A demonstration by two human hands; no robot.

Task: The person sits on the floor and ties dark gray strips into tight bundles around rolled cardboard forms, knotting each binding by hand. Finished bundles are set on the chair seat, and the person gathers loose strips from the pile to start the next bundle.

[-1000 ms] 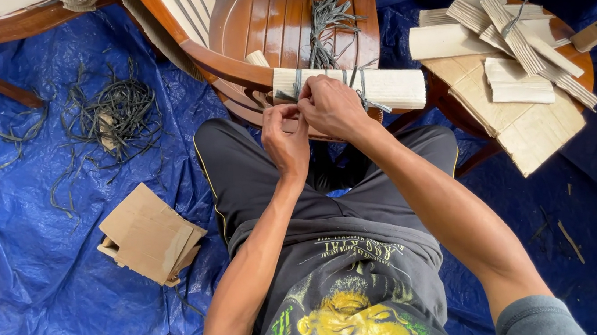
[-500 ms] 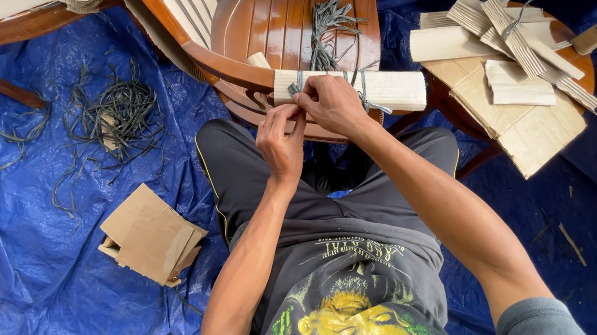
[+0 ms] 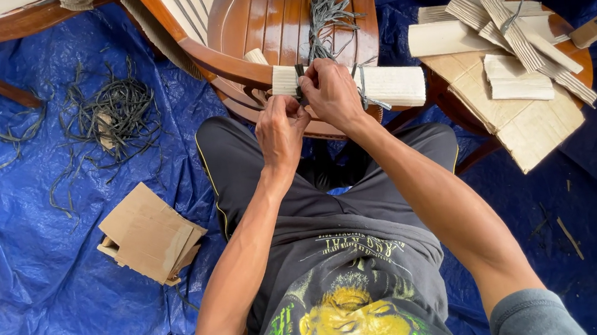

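A long pale bundle of thin flat sticks [image 3: 393, 84] lies across the front edge of a brown wooden chair seat [image 3: 260, 16]. My left hand [image 3: 281, 129] and my right hand [image 3: 331, 94] meet at its left part, fingers pinched on a dark strap [image 3: 299, 86] wrapped around the bundle. A loose bunch of the same dark straps [image 3: 324, 21] rests on the seat just behind my hands. My legs in dark trousers sit below the chair.
A blue tarp [image 3: 44, 275] covers the floor. A tangle of dark straps [image 3: 112, 113] lies at the left, folded cardboard [image 3: 150, 235] nearer me. At the right, a round stool [image 3: 515, 115] carries cardboard and several tied pale bundles [image 3: 513, 27].
My hands have crept slightly up and closer together on the strap around the bundle; the bundle and the rest stay where they were.
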